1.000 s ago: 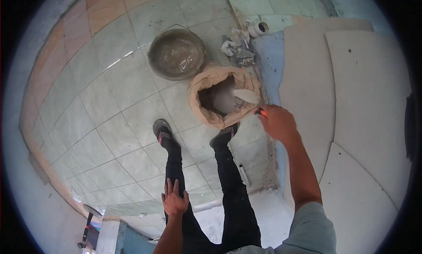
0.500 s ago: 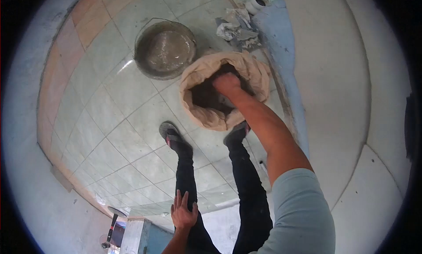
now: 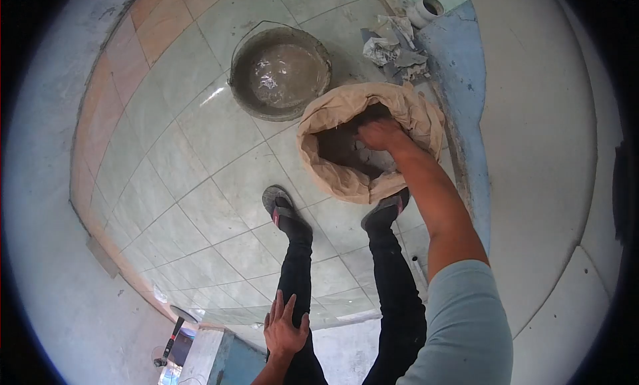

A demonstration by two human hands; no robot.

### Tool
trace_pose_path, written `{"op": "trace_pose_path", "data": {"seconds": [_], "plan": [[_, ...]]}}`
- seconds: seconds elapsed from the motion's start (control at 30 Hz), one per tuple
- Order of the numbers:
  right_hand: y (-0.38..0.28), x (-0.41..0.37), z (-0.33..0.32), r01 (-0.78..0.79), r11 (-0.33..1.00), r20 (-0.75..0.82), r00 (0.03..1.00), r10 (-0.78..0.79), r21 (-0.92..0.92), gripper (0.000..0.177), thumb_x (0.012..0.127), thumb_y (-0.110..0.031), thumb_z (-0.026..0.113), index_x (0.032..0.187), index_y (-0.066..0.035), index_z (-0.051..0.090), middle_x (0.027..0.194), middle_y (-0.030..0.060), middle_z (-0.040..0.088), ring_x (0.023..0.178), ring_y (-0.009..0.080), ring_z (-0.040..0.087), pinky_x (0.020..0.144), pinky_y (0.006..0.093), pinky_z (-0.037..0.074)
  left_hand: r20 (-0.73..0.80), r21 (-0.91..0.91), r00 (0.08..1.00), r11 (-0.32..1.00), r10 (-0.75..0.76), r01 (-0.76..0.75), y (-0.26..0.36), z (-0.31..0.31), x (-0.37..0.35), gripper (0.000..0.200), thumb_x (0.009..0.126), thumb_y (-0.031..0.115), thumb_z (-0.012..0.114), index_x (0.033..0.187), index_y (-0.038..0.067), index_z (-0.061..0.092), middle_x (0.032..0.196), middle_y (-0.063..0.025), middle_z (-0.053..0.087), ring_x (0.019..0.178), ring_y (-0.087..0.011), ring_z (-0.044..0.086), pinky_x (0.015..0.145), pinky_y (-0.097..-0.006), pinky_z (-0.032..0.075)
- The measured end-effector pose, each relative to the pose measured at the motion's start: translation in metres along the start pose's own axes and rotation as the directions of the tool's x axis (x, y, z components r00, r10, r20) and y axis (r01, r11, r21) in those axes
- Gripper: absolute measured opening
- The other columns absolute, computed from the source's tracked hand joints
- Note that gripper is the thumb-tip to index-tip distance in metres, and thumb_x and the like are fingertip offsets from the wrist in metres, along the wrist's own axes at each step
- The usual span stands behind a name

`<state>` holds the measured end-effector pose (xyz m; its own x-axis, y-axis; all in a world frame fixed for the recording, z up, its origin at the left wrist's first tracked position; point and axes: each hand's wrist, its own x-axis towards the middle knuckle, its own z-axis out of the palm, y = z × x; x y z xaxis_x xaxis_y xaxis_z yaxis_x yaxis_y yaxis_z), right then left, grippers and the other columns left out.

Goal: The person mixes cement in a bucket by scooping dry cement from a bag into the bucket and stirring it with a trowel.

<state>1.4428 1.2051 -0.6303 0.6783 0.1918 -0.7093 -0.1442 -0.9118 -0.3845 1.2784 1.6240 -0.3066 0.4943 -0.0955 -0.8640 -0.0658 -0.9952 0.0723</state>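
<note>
A large paper bag (image 3: 333, 181) with a rolled-down rim stands on the tiled floor in front of my feet. Grey powder (image 3: 346, 145) shows inside it. My right hand (image 3: 379, 133) reaches into the bag, its fingers bent down toward the powder; what they hold, if anything, is hidden. My left hand (image 3: 285, 328) rests on my left leg near the knee, fingers spread, holding nothing. Left of the bag and beyond it is a round bucket (image 3: 241, 102) with a wire handle, holding a greyish wet mix (image 3: 283, 72).
Crumpled paper scraps (image 3: 393, 51) and a white pipe fitting (image 3: 426, 11) lie past the bag, by the blue wall base (image 3: 452, 59). A black-handled tool (image 3: 174, 338) is at the lower left. Pale walls rise on both sides.
The view has shifted, so the bucket and bag appear farther right. My right hand is still in the bag, with more powder visible beside it. My left hand remains on my leg.
</note>
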Motion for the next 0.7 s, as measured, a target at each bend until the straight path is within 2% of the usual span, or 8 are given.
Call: {"op": "trace_pose_path", "data": {"seconds": [0.03,0.13,0.33,0.43,0.53,0.63,0.7], "plan": [[-0.003,-0.002,-0.003,-0.041,0.999,0.03,0.999,0.04,0.03,0.038,0.102,-0.039,0.055,0.112,-0.009,0.076,0.118,0.0196,0.073,0.11,0.0371,0.07,0.094,0.0507,0.056,0.01,0.002,1.0,1.0,-0.009,0.009,0.002,-0.002,0.0,0.065,0.09,0.038,0.067,0.15,0.016,0.054,0.164,-0.0211,0.037,0.146,-0.0426,0.043,0.119,-0.0505,0.036],[-0.004,-0.009,-0.016,0.027,0.998,0.051,0.998,-0.03,0.063,0.045,0.102,-0.043,0.056,0.112,-0.004,0.075,0.119,0.0224,0.071,0.111,0.0404,0.069,0.095,0.0509,0.055,0.037,-0.012,0.999,0.999,-0.037,0.037,-0.002,-0.001,-0.001,0.065,0.092,0.041,0.067,0.151,0.019,0.053,0.166,-0.0175,0.035,0.149,-0.0375,0.04,0.121,-0.0534,0.033],[0.007,-0.016,-0.01,0.032,0.965,0.128,0.989,-0.068,0.259,0.053,0.1,-0.05,0.059,0.108,-0.001,0.076,0.111,0.0237,0.073,0.107,0.0417,0.069,0.096,0.0501,0.054,0.043,-0.035,0.998,0.998,-0.05,0.051,-0.005,0.001,0.0,0.063,0.091,0.039,0.066,0.15,0.018,0.054,0.166,-0.0178,0.035,0.149,-0.0378,0.041,0.121,-0.0546,0.032],[0.0,-0.043,-0.027,0.131,0.955,0.024,0.99,-0.142,0.265,0.048,0.102,-0.045,0.06,0.097,0.001,0.075,0.083,0.0241,0.071,0.082,0.0395,0.071,0.076,0.0505,0.053,0.005,-0.029,1.0,0.999,-0.012,0.012,-0.009,0.004,-0.001,0.062,0.09,0.039,0.066,0.146,0.013,0.059,0.163,-0.0224,0.038,0.146,-0.0418,0.043,0.119,-0.0511,0.036],[-0.004,-0.078,-0.058,0.05,0.939,0.082,0.993,-0.082,0.34,0.052,0.102,-0.048,0.06,0.093,0.001,0.074,0.076,0.0214,0.068,0.074,0.0327,0.069,0.073,0.0471,0.053,0.016,-0.028,1.0,1.0,-0.013,0.014,-0.004,0.001,-0.002,0.061,0.09,0.039,0.066,0.145,0.013,0.059,0.163,-0.0231,0.038,0.146,-0.0417,0.044,0.12,-0.0513,0.036],[0.006,-0.103,-0.07,-0.019,0.899,0.155,0.986,-0.054,0.438,0.053,0.102,-0.049,0.061,0.09,0.002,0.072,0.068,0.0182,0.064,0.064,0.0269,0.064,0.067,0.044,0.051,0.049,-0.028,0.998,0.999,-0.043,0.044,-0.005,0.004,-0.003,0.061,0.091,0.04,0.065,0.146,0.015,0.058,0.166,-0.0195,0.035,0.15,-0.0365,0.039,0.122,-0.0527,0.033],[0.009,-0.122,-0.078,-0.008,0.924,0.145,0.988,-0.051,0.382,0.054,0.102,-0.05,0.061,0.092,0.001,0.074,0.072,0.0195,0.066,0.066,0.0296,0.064,0.068,0.0448,0.051,0.085,-0.021,0.994,0.998,-0.062,0.064,-0.002,-0.001,-0.004,0.061,0.092,0.04,0.064,0.148,0.016,0.057,0.168,-0.0165,0.032,0.153,-0.0323,0.036,0.123,-0.0542,0.03]]}}
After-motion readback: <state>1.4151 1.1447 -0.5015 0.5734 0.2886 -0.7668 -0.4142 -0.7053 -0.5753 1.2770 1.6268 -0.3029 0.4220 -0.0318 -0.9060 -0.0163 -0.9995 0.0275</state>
